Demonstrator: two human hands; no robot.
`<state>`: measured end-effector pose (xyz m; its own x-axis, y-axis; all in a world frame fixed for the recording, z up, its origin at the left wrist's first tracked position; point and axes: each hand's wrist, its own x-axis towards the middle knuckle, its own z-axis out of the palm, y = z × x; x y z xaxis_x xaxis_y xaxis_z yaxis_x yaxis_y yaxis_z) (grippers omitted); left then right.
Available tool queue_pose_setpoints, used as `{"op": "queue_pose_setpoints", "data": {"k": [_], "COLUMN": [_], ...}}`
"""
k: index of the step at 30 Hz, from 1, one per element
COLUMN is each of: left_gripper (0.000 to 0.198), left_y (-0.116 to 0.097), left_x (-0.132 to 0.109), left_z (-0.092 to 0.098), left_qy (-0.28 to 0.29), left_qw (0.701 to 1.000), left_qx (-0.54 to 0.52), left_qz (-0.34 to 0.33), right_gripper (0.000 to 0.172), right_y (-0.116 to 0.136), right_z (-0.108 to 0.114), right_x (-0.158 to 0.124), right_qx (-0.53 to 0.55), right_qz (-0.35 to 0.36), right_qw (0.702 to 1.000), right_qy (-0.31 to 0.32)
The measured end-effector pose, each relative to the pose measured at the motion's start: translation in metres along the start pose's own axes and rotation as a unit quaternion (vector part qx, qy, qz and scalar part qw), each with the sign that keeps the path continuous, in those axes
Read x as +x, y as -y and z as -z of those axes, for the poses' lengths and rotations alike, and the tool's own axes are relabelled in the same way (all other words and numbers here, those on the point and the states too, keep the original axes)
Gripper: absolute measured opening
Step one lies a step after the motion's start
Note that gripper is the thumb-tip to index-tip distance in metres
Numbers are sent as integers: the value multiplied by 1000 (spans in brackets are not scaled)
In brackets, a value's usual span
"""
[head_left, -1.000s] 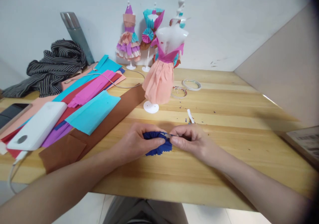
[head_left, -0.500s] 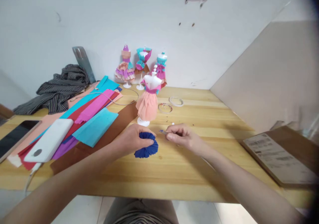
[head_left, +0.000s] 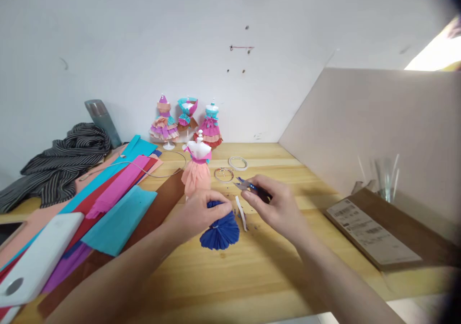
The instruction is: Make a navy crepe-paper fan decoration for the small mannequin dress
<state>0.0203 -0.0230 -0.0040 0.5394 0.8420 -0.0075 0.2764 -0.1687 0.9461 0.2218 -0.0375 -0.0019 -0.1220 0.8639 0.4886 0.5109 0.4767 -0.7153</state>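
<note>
My left hand [head_left: 201, 213] pinches the top of a pleated dark blue paper fan [head_left: 220, 230], held over the wooden table. To its right, my right hand [head_left: 277, 206] grips small dark snips [head_left: 254, 188], whose metal tips point left toward the blue paper without touching it. A narrow white strip [head_left: 241, 213] lies on the table between my hands, with small dark scraps around it. Just behind my left hand stands a small white mannequin with a peach skirt and pink top [head_left: 196, 172]; my hand hides its base.
Coloured paper sheets [head_left: 120, 218], a white device [head_left: 43, 256] and striped cloth [head_left: 68, 163] cover the left. Three dressed mannequins [head_left: 209, 127] stand by the wall. Two rings [head_left: 237, 163] lie mid-table. A cardboard package [head_left: 374, 232] and clear glass [head_left: 387, 177] are at right.
The view has shifted, with the scene lower and further left. The snips now show clearly in my right hand, the blue paper is spread lower, and the white strip is visible.
</note>
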Motion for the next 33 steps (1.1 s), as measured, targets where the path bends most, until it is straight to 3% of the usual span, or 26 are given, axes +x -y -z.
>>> {"op": "queue_pose_setpoints", "data": {"k": [2, 5, 8, 10, 14, 17, 19, 22, 29, 33], "left_gripper": [26, 28, 18, 17, 23, 23, 21, 21, 22, 24], "left_y": [1, 6, 12, 15, 12, 7, 4, 1, 3, 6], "left_x": [6, 11, 12, 12, 10, 8, 8, 7, 9, 9], "left_z": [-8, -22, -31, -33, -24, -15, -10, -7, 0, 2], "left_qy": [-17, -16, -9, -21, -20, 9, 42, 76, 150, 143], "left_qw": [1000, 999, 999, 999, 998, 999, 998, 994, 988, 988], "left_qx": [-18, -37, -17, 9, 37, 46, 51, 72, 32, 50], "left_qz": [8, 0, -26, -28, -37, -8, 6, 16, 17, -8], "right_gripper": [29, 36, 37, 36, 41, 47, 40, 32, 42, 41], "right_y": [-3, -5, -4, -4, -14, -18, -15, -7, -13, -19], "right_z": [-10, -30, -49, -56, -48, -33, -25, -22, -17, -6], "right_x": [0, -1, -5, -8, -5, 5, 14, 23, 33, 36], "right_qx": [160, 341, 420, 438, 390, 304, 275, 270, 315, 288], "right_qz": [-69, -157, -236, -254, -166, -117, -118, -129, -177, -195], "right_qw": [984, 925, 875, 862, 904, 945, 954, 953, 925, 923], "right_qy": [-34, -63, -42, -13, 46, 18, 8, 47, 113, 163]}}
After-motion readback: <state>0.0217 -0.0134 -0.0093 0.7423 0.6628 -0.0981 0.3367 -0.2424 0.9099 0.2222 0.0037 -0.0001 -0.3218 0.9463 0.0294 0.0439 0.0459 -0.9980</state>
